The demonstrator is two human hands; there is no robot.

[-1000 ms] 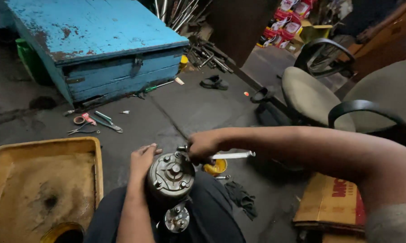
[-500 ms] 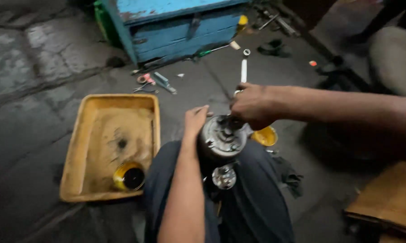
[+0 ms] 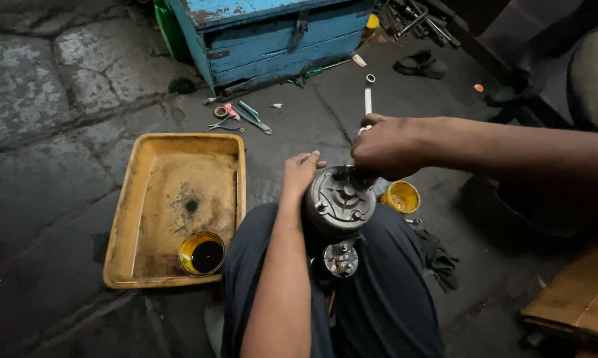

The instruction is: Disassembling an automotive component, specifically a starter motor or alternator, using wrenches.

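Observation:
A grey round metal motor housing (image 3: 339, 201) stands upright between my knees, with a smaller metal part (image 3: 340, 258) below it. My left hand (image 3: 300, 172) rests against the housing's left side and steadies it. My right hand (image 3: 386, 147) is closed around a silver wrench (image 3: 367, 97) whose handle points away from me; its working end sits at the housing's top right edge, hidden under the fingers.
A dirty yellow tray (image 3: 130, 212) lies on the stone floor to the left, with a yellow cup of dark oil (image 3: 202, 253) in its near corner. A second yellow cup (image 3: 401, 197) sits right of the housing. Pliers (image 3: 236, 117) and a blue wooden chest (image 3: 272, 36) lie beyond.
The view has swung left and down, bringing the whole yellow tray into sight. The wrench handle has turned from pointing right to pointing away from me. My left hand stays on the housing.

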